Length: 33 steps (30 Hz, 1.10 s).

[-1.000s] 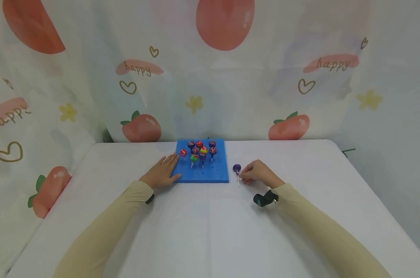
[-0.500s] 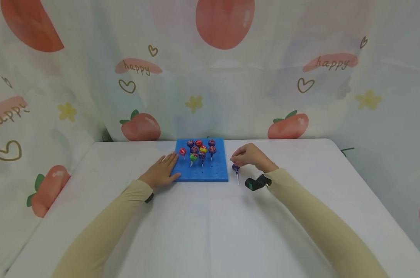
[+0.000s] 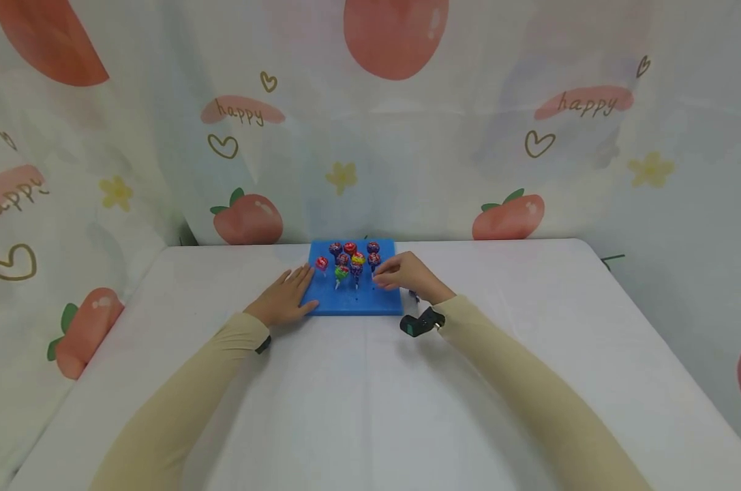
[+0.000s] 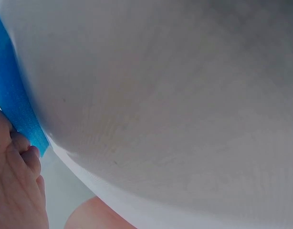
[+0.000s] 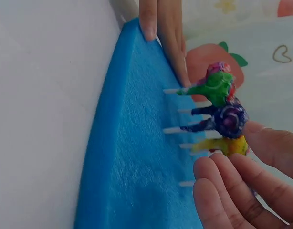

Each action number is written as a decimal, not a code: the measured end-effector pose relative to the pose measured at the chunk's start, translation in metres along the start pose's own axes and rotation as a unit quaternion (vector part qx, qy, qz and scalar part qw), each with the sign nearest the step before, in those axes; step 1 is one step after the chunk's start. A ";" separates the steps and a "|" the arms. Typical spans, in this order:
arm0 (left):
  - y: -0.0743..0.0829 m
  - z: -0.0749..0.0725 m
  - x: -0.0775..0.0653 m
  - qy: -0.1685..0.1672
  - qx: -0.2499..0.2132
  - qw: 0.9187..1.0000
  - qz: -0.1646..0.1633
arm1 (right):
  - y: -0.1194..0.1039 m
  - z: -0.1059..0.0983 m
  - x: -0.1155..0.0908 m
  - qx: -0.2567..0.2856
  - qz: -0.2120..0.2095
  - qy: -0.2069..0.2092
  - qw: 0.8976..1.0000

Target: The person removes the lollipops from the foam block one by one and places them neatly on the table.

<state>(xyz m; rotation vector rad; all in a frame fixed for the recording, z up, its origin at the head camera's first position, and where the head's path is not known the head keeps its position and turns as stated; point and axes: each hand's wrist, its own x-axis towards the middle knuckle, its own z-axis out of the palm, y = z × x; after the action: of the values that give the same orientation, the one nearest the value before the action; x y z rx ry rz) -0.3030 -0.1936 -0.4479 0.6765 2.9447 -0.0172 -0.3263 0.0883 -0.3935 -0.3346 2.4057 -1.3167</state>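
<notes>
Several wrapped lollipops stand by their sticks in a blue foam board [image 3: 327, 301]; among them are a green one [image 5: 216, 88], a purple one [image 5: 231, 120] and a yellow one [image 5: 236, 146]. My left hand [image 3: 282, 300] lies flat with spread fingers on the board's left edge. Over the right side of the board is my right hand [image 3: 412, 276], its fingers loosely bent beside a dark red and purple lollipop [image 3: 373, 259]. Nothing shows between its thumb and fingers in the right wrist view. Another purple lollipop [image 3: 414, 296] lies on the table, partly hidden behind the right wrist.
A white-covered table [image 3: 321, 395] surrounds the board. Behind it hangs a curtain [image 3: 401, 150] printed with fruit, hearts and flowers. A dark wrist camera [image 3: 422, 322] sits low under the right wrist, just off the board's front right corner.
My right hand has left the purple lollipop lying on the table and moved left over the board's right edge. The left hand stays put on the board.
</notes>
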 end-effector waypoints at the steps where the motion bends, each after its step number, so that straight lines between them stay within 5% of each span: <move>1: 0.000 0.000 0.000 0.000 -0.001 1.000 0.000 | 0.000 0.003 0.001 0.004 0.001 0.001 1.000; 18: 0.000 -0.001 -0.001 -0.002 -0.005 1.000 -0.002 | 0.009 0.044 0.015 0.066 -0.015 0.077 0.995; 33: 0.000 0.000 -0.001 -0.001 0.000 1.000 -0.001 | 0.016 0.059 0.022 0.047 -0.037 0.126 0.990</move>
<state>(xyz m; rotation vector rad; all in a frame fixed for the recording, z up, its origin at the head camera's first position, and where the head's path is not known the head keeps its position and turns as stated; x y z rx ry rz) -0.3022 -0.1937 -0.4474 0.6734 2.9428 -0.0179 -0.3207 0.0444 -0.4407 -0.2470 2.5451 -1.5834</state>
